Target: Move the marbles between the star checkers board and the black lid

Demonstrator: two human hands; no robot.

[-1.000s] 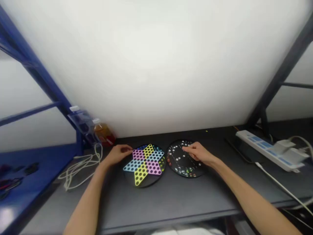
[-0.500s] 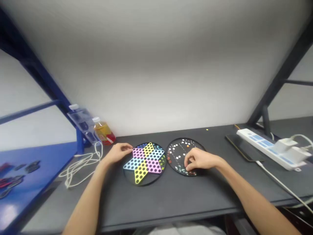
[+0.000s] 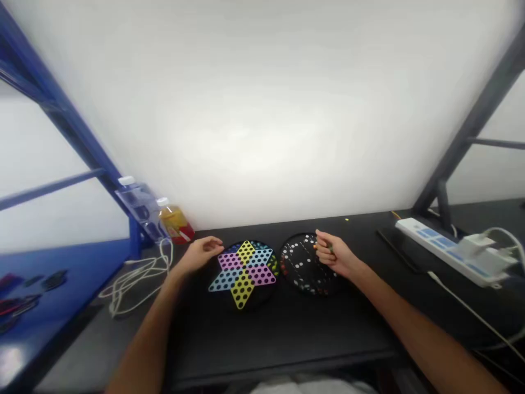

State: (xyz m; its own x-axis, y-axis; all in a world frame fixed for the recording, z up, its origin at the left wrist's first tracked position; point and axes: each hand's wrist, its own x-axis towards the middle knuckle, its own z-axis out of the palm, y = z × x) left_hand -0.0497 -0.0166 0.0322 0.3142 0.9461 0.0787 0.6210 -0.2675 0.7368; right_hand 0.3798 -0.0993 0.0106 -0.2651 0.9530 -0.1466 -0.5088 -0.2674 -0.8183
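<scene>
While firmly pinching a green marble (image 3: 330,249) with my right hand (image 3: 334,254), I am holding my open left hand (image 3: 199,254) just beside the Chinese checkers board (image 3: 245,275).

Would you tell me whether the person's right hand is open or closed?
Closed: the right hand curls in a pinch over the round black board, a small green piece showing in it.

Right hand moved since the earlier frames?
Yes. Judged against the round black marble board, the right hand has moved away from the person, from over the board's near edge to its far right side.
</scene>
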